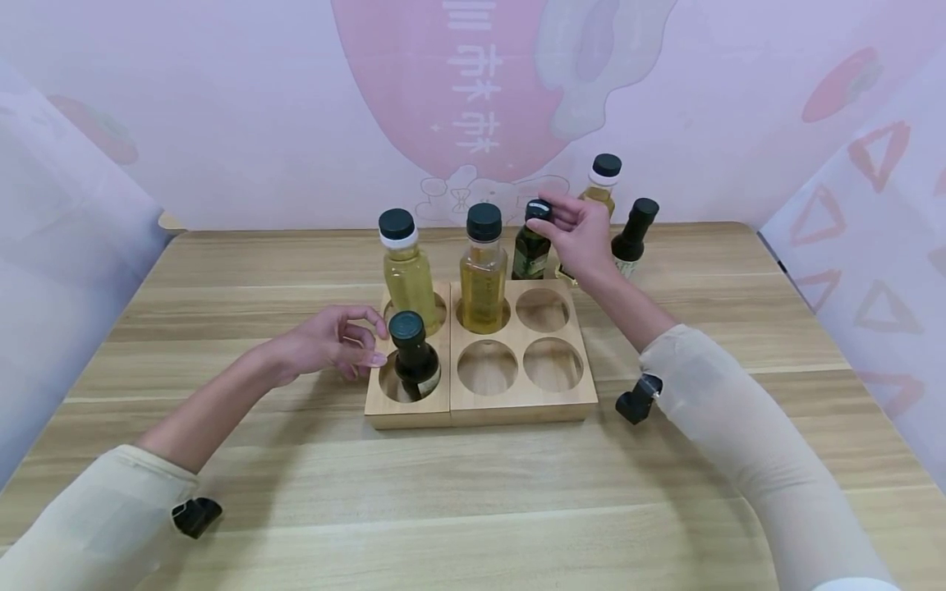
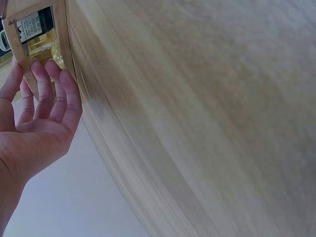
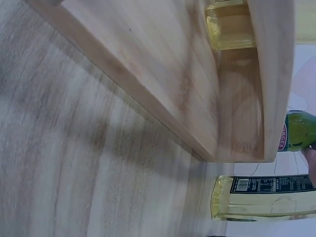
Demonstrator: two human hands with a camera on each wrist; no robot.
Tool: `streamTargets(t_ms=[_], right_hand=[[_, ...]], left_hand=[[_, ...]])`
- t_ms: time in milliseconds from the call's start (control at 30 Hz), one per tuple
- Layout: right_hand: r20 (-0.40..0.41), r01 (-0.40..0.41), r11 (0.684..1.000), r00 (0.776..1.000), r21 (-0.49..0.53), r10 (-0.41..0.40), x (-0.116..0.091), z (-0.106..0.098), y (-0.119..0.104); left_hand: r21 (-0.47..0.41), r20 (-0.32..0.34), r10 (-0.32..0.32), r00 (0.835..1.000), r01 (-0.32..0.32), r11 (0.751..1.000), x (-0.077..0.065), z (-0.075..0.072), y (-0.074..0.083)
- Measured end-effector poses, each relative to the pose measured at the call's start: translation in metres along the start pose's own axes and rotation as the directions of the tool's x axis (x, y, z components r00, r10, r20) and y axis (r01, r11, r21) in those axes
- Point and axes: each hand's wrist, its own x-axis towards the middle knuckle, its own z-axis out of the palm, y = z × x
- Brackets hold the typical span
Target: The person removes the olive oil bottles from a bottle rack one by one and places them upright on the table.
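Observation:
My right hand (image 1: 584, 240) pinches a dark green glass bottle (image 1: 530, 256) by its cap, behind a wooden bottle rack (image 1: 521, 412). In the right wrist view that green bottle (image 3: 299, 129) shows past the rack's edge, with part of the hand (image 3: 310, 165). At the rack's left side is my left hand (image 1: 332, 341), its fingers loosely bent and holding nothing. Nearest to it, a dark bottle with a green cap (image 1: 415, 361) leans in the front left hole. Two yellow oil bottles, one left (image 1: 409, 283) and one in the middle (image 1: 484, 287), stand in back-row holes.
Behind the right hand stands another yellow oil bottle (image 1: 600, 193), partly hidden. A dark sauce bottle (image 1: 631, 238) is beside it to the right. The rack sits on a wood-grain table (image 1: 414, 509), with a printed pink backdrop (image 1: 259, 123) behind.

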Motion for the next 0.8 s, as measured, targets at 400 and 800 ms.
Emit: streamTargets(t_ms=[400, 800], right_hand=[[-0.005, -0.015, 0.999, 1.000, 0.036, 0.016, 0.0003, 0.0002, -0.0015], [-0.011, -0.021, 1.000, 1.000, 0.018, 0.021, 0.0006, 0.0029, -0.0007]], left_hand=[[-0.008, 0.001, -0.004, 1.000, 0.004, 1.000, 0.0005, 0.0001, 0.0006], [-0.007, -0.001, -0.008, 1.000, 0.008, 1.000, 0.0014, -0.0017, 0.0008]])
